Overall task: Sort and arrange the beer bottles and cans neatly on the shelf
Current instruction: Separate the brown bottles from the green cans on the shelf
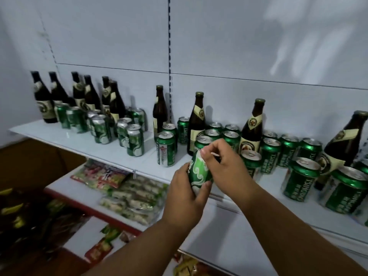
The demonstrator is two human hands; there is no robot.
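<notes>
I hold a green beer can (pixel 199 172) in front of the white shelf (pixel 65 137), tilted. My left hand (pixel 185 198) grips its lower body from below. My right hand (pixel 223 162) pinches its top rim. Several dark brown bottles (pixel 42 100) stand at the shelf's back left with green and silver cans (pixel 135 140) before them. Three more bottles (pixel 197 120) stand spread along the middle and right, mixed among several green cans (pixel 302 176). One green can (pixel 166 149) stands alone near the shelf's front edge.
Below the beer shelf, a lower shelf (pixel 83 192) carries packaged snacks (pixel 129 198). More snack packets (pixel 99 250) lie further down. A brown cardboard box (pixel 33 158) sits at the left. The white back panel has a slotted upright (pixel 169 46).
</notes>
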